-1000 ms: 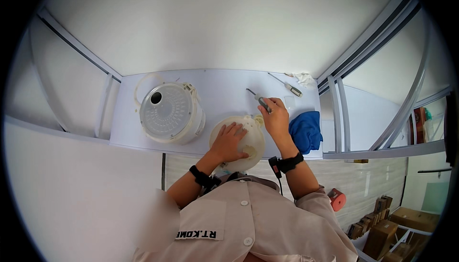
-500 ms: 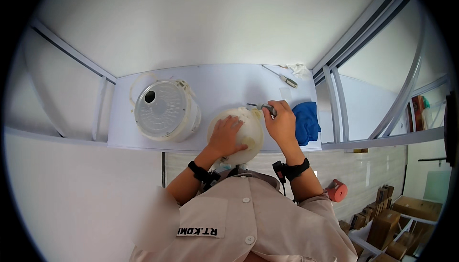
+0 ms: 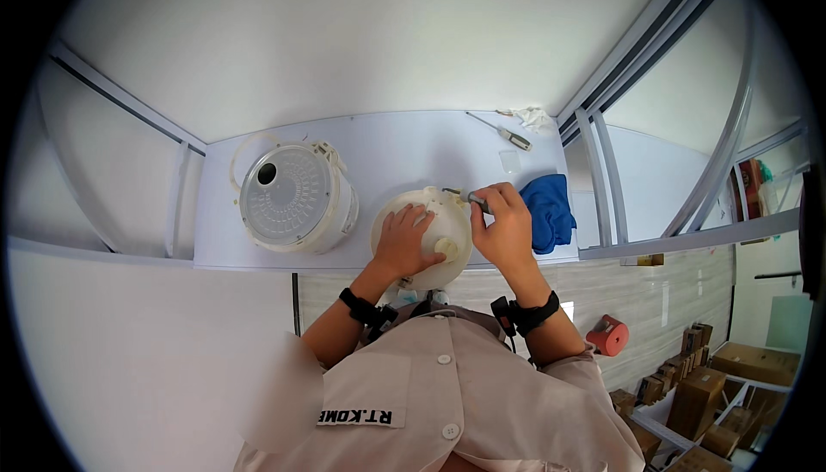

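A round off-white lid-like part (image 3: 454, 222) lies at the near edge of the white table, with a yellowish round boss on its face. My left hand (image 3: 403, 244) rests flat on its left side, fingers spread and thumb beside the boss. My right hand (image 3: 506, 224) is closed around the grey handle of a screwdriver (image 3: 477, 203). The screwdriver's shaft points left over the part's far right rim; whether its tip touches a screw is too small to tell. To the left stands a white, bucket-shaped appliance body (image 3: 344, 212) with a perforated metal disc on it.
A second screwdriver (image 3: 514, 137) lies at the far right by crumpled white tissue (image 3: 537, 118). Nearer are a small clear piece (image 3: 509, 161) and a blue cloth (image 3: 548, 214). Metal frame bars (image 3: 601, 179) rise beside the table. A red roll (image 3: 608, 335) and cardboard boxes (image 3: 695, 399) are on the floor.
My right hand and the screwdriver have shifted slightly left, and the handle has turned a little. The lid-like part sits at a slightly different tilt. My left hand stays on it.
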`<state>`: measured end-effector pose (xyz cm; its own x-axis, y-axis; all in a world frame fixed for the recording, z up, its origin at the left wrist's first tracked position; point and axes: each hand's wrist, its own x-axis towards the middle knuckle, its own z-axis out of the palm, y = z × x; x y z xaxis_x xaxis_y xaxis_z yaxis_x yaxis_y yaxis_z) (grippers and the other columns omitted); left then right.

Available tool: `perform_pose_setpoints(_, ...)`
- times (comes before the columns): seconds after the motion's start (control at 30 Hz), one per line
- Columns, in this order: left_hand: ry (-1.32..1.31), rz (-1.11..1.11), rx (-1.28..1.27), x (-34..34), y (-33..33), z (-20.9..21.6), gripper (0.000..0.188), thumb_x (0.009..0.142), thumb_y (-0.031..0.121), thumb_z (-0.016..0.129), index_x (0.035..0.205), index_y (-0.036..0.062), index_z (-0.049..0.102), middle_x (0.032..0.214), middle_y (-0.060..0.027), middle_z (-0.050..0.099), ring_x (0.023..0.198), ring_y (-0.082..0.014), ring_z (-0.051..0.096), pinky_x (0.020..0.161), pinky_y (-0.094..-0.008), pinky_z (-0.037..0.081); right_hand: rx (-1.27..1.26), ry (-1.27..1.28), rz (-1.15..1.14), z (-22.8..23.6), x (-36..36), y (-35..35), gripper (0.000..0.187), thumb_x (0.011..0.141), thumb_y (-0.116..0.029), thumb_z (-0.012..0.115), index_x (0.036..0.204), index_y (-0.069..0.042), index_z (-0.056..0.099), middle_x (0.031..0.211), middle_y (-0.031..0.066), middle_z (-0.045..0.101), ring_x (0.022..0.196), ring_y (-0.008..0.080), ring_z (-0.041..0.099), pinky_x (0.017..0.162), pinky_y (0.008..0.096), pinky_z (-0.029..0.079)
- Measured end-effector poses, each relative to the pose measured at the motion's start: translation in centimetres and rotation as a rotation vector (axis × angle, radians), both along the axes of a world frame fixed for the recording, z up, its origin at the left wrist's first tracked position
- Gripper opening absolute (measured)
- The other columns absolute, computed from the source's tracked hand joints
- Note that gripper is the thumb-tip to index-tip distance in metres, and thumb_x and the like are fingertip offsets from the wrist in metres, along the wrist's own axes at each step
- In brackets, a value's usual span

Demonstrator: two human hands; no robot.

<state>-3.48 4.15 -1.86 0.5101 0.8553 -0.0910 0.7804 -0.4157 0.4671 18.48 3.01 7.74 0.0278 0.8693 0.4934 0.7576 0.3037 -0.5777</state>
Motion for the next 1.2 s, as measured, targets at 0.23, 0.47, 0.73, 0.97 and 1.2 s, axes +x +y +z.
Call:
perform_pose_setpoints(0.23,0.001,0.012,0.008,0.1,-0.3,-0.2,0.095,0.077,0.060,0.084,0.154,0.0118,0.055,0.162,-0.0140,0.044,0.157,-0.0346,0.032,0.128,-0.0562,0.022,0.036,-0.023,0.011,-0.4,-0.4,-0.8,0.019,0.083,-0.001,0.077,0.100,-0.004,0.071,0.098,0.0122,0.065,0.088,0.0339,0.068,0.074,0.0426,0.056)
perform_pose_setpoints(0.47,0.003,0.018,0.018,0.2,-0.3,-0.4,0.094,0.076,0.058,0.085,0.153,0.0124,0.056,0.161,-0.0135,0.045,0.156,-0.0344,0.033,0.127,-0.0559,0.023,0.057,-0.026,0.026,-0.6,-0.6,-1.0,0.022,0.083,0.000,0.078,0.103,-0.004,0.070,0.101,0.0135,0.066,0.091,0.0348,0.067,0.076,0.0430,0.056)
perform_pose_setpoints(0.73,0.004,0.024,0.001,0.2,-0.2,-0.3,0.095,0.076,0.058,0.086,0.154,0.0127,0.056,0.162,-0.0134,0.045,0.157,-0.0336,0.033,0.127,-0.0560,0.022,0.087,-0.042,0.033,-0.5,-0.9,-0.9,0.023,0.083,0.000,0.077,0.105,-0.003,0.070,0.103,0.0150,0.067,0.093,0.0365,0.067,0.080,0.0444,0.056)
perform_pose_setpoints(0.97,0.022,0.015,-0.040,0.1,-0.3,0.6,0.096,0.076,0.056,0.086,0.156,0.0137,0.054,0.163,-0.0130,0.044,0.158,-0.0334,0.032,0.128,-0.0573,0.020,0.087,-0.039,0.005,-0.6,-0.9,-0.8,0.024,0.083,0.001,0.077,0.105,-0.003,0.069,0.105,0.0151,0.066,0.094,0.0365,0.067,0.079,0.0440,0.055)
perform_pose_setpoints(1.2,0.060,0.023,0.020,-1.9,-0.1,0.7,0.079,0.076,0.040,0.084,0.146,0.0118,0.059,0.156,-0.0132,0.050,0.152,-0.0348,0.038,0.125,-0.0588,0.025,0.082,-0.005,-0.037,-0.7,-0.2,-0.6,0.022,0.084,0.002,0.076,0.104,-0.004,0.069,0.103,0.0142,0.067,0.092,0.0357,0.067,0.078,0.0432,0.055)
